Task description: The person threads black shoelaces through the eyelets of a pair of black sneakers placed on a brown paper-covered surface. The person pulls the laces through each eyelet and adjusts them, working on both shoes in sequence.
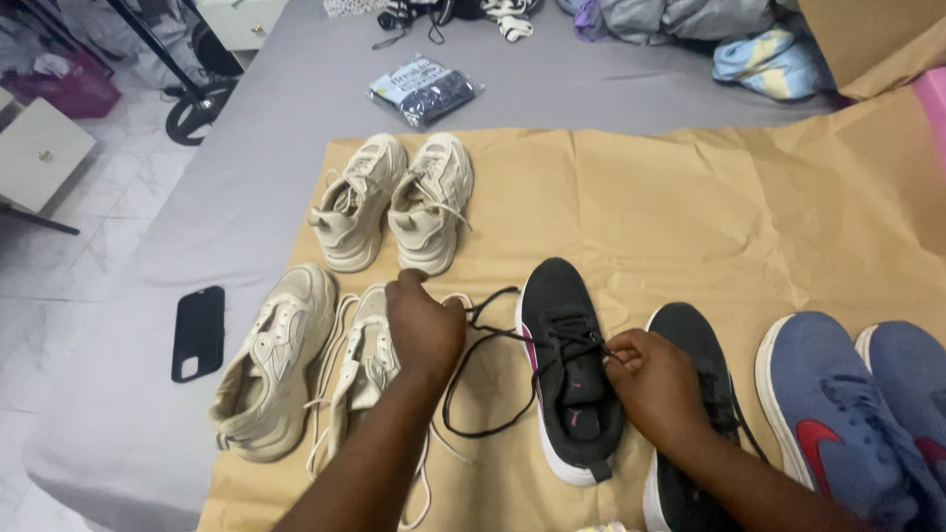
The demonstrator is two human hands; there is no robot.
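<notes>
The fingers of the right hand (655,382) are pinched narrow on the black lace (493,340) just where it leaves the eyelets of the black shoe (570,369). The fingers of the left hand (424,320) are curled closed, and they hold the other end of the same lace, pulled out to the left of the shoe. Between the two hands the lace hangs slack and makes a big loop on the brown paper (690,207), close beside the shoe.

I judge that the lacing of the black shoe is in hand, with the lace only partly through the eyelets. The next move seems to need a steady shoe and a fine grip on the lace tip, because the loose loop can catch or twist.

The black shoe is low, with a white sole and a pink stripe along its inner side. Its toe points away from the person. It lies near the front edge of the paper.

Just right of the black shoe lies its mate (695,340), partly under the right wrist, and further right a blue pair (838,394). Left of it are two beige shoes (281,360) with loose laces, and behind those one more beige pair (394,197). Far left, off the paper, a dark phone (198,332) lies on the grey sheet (246,187).
</notes>
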